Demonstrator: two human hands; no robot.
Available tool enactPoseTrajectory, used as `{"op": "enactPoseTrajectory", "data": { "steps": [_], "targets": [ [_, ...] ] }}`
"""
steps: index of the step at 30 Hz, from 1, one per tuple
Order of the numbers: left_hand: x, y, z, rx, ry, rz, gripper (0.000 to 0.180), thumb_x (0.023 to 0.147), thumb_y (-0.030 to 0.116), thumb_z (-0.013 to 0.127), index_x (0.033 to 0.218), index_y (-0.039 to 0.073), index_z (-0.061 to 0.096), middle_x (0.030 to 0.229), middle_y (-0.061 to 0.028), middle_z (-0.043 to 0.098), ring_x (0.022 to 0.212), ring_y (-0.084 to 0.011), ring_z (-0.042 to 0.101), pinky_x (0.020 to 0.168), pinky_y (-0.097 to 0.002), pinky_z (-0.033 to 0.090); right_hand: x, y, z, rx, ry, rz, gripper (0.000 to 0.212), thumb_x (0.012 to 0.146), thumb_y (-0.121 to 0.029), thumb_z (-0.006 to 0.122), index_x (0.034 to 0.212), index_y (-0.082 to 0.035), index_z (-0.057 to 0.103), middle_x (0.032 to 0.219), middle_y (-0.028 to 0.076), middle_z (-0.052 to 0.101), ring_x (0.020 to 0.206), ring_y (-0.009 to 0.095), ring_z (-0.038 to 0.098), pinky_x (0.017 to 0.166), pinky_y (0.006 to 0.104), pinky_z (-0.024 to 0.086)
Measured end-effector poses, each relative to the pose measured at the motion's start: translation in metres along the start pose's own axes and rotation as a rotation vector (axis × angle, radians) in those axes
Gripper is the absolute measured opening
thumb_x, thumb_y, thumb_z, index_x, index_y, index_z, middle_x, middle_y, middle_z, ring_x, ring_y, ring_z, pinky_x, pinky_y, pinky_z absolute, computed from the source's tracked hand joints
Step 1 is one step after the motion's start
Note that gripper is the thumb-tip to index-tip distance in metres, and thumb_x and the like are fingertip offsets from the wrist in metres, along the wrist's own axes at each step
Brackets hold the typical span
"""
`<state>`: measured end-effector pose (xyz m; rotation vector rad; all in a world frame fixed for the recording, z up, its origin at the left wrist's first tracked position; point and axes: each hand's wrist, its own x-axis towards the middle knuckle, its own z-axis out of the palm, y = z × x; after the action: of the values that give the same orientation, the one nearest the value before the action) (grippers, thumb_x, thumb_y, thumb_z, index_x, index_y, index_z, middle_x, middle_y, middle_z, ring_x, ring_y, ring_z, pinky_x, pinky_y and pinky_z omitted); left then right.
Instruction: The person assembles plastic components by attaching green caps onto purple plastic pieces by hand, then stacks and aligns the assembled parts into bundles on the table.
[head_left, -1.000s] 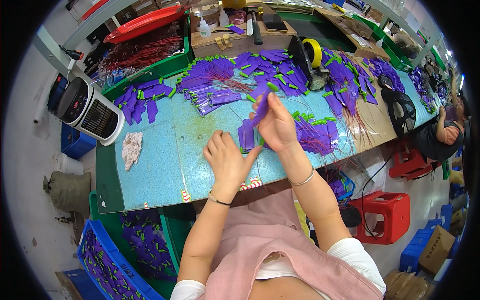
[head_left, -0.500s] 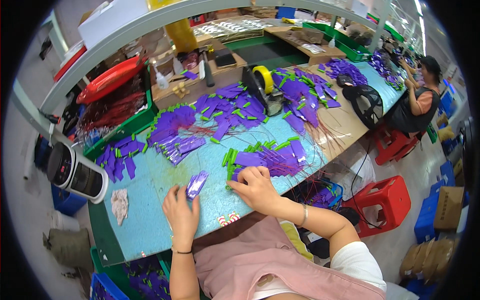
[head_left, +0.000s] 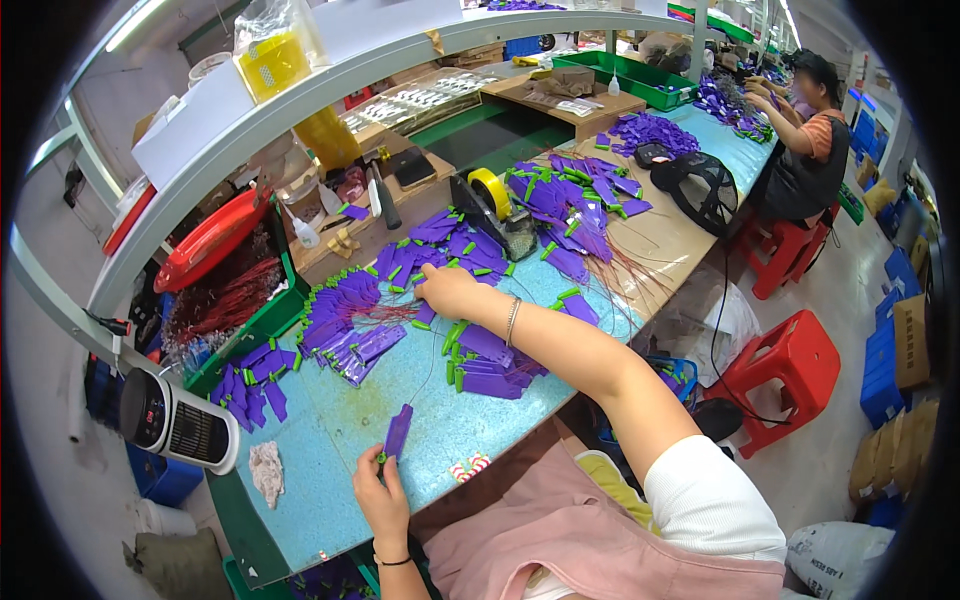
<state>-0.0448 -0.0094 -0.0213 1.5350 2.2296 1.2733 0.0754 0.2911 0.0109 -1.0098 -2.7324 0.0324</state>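
The left hand (head_left: pixel 382 500) is pinching the green tubular end (head_left: pixel 381 457) of a flat, glossy, plastic-looking purple strip (head_left: pixel 398 432), whose long axis is pointing forward and slightly right above the mottled blue bench (head_left: pixel 320 460). Farther forward and right, the right hand (head_left: pixel 448 290) is hovering nearest a loose purple-and-green pile (head_left: pixel 488 252), fingertips bunching, their grip unclear. On its near side, smooth green-ended pieces (head_left: pixel 490 378) are overlapping.
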Motion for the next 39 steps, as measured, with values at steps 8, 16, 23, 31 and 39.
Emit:
{"op": "enactPoseTrajectory", "data": {
  "steps": [8,16,23,31,39],
  "targets": [
    [0.013,0.001,-0.009,-0.682,0.033,-0.184,0.022,0.092,0.008,0.046,0.114,0.001,0.047,0.079,-0.0055,0.060,0.062,-0.0083,0.057,0.052,-0.0189,0.037,-0.017,0.011,-0.017,0.124,-0.183,0.049,0.036,0.070,-0.027,0.072,0.102,-0.012,0.063,0.110,0.013,0.052,0.108,0.030,0.049,0.087,0.0422,0.043],
    [0.027,0.015,-0.036,-0.970,0.418,-0.199,0.025,0.096,0.019,0.043,0.115,0.003,0.047,0.081,-0.0068,0.059,0.068,-0.0089,0.055,0.056,-0.0190,0.038,-0.036,0.023,-0.025,0.243,0.429,0.237,0.020,0.078,-0.017,0.062,0.095,-0.008,0.057,0.081,0.014,0.064,0.075,0.033,0.063,0.065,0.0415,0.050],
    [0.021,0.036,-0.020,-0.885,0.096,-0.207,0.028,0.096,0.024,0.043,0.115,0.003,0.048,0.085,-0.0057,0.059,0.068,-0.0100,0.058,0.055,-0.0197,0.039,-0.104,-0.093,-0.061,1.052,0.111,-0.519,0.020,0.076,-0.008,0.062,0.096,-0.005,0.062,0.087,0.012,0.064,0.082,0.029,0.062,0.072,0.0362,0.048],
    [0.015,0.034,-0.012,-0.721,0.063,-0.133,0.030,0.091,0.009,0.050,0.119,-0.001,0.045,0.078,-0.0048,0.061,0.067,-0.0082,0.058,0.054,-0.0168,0.036,-0.119,-0.108,-0.042,0.913,0.204,-0.518,0.019,0.078,-0.009,0.061,0.097,-0.004,0.057,0.086,0.011,0.060,0.078,0.031,0.057,0.067,0.0401,0.046],
    [0.013,0.038,-0.012,-0.729,0.049,-0.172,0.033,0.091,0.009,0.050,0.122,-0.001,0.044,0.081,-0.0048,0.062,0.067,-0.0068,0.058,0.052,-0.0151,0.034,-0.124,-0.113,-0.041,0.970,0.291,-0.531,0.019,0.080,-0.008,0.059,0.097,-0.003,0.057,0.084,0.011,0.060,0.079,0.030,0.057,0.067,0.0386,0.046]
  ]
}}
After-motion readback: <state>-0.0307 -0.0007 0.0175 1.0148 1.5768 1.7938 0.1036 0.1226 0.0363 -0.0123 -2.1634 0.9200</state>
